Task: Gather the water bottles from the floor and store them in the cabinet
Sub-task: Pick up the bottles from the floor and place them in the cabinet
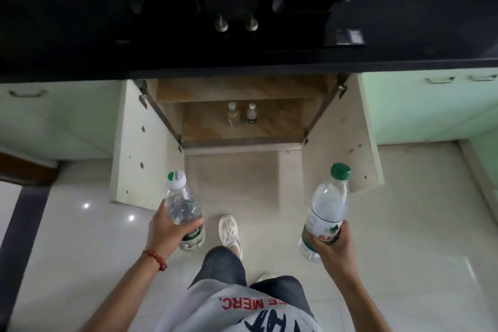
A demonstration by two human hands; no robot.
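Person stands facing the open cabinet (242,127), both doors swung out, under the dark bench (161,56). Left hand (167,232) clamped around a clear water bottle with a white cap (184,207); right hand (334,245) clamped low on a second bottle with a green cap (327,205). Hands well apart, one each side of the legs. Both bottles held roughly upright, caps tilted forward toward the cabinet, long axes pointing at the opening.

The cabinet shelf lies straight ahead and below the hands, between them; neither hand looks clearly nearer. Two small bottles (241,113) already stand side by side at the back of the shelf, room in front of them. No bottles visible on the floor (94,237).

Writing: white cap has a green patch and small print, unreadable. Green-cap bottle label shows red characters, not legible. Shirt reads "MERC", partly cut off.

Next likely needs a crouch and forward reach.
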